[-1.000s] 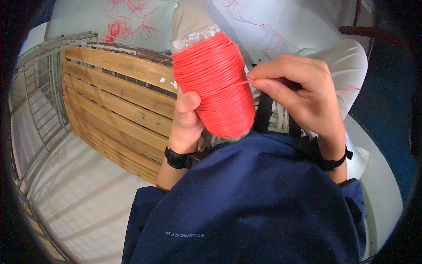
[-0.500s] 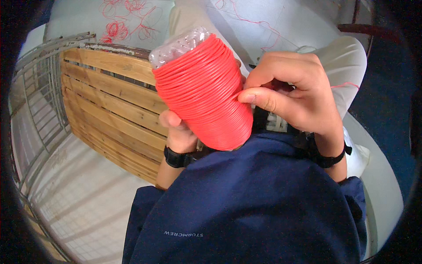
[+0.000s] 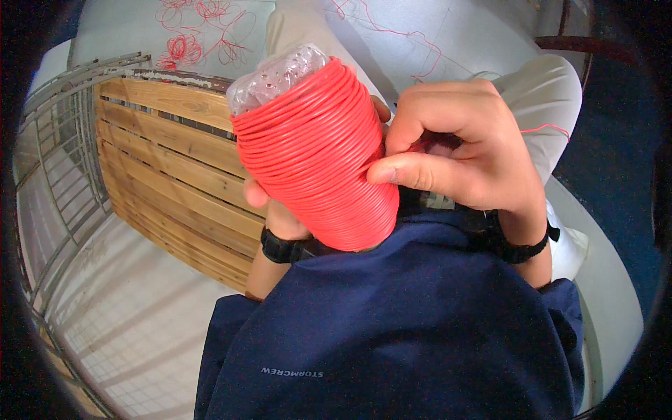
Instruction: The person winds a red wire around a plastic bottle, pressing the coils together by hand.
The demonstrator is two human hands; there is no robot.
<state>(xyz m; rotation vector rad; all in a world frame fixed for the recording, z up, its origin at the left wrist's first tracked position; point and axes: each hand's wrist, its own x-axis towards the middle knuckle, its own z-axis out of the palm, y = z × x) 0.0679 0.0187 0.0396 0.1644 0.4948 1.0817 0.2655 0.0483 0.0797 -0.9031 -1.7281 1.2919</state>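
Note:
A roll of red cord (image 3: pixel 315 154) is wound in tight rows around a clear plastic core, whose crinkled end (image 3: pixel 276 77) shows at the top left. My left hand (image 3: pixel 281 217) grips the roll from behind and below; most of its fingers are hidden. On the roll's right side, my right hand (image 3: pixel 455 150) pinches the red cord between thumb and curled fingers, with the thumb tip touching the windings. A loose strand of cord (image 3: pixel 546 129) runs from beyond the right hand across my light trouser leg.
A slatted wooden bench (image 3: pixel 175 161) with a metal rail frame (image 3: pixel 59 175) stands at the left. Tangled red cord (image 3: pixel 183 50) lies on the floor at the far left, and another strand (image 3: pixel 420 35) trails across the floor ahead. Dark metal bars (image 3: pixel 581 46) stand at the far right.
The roll has shifted slightly left and toward me, turning a little. My right thumb has moved a bit left and down along the windings, still pinching the cord.

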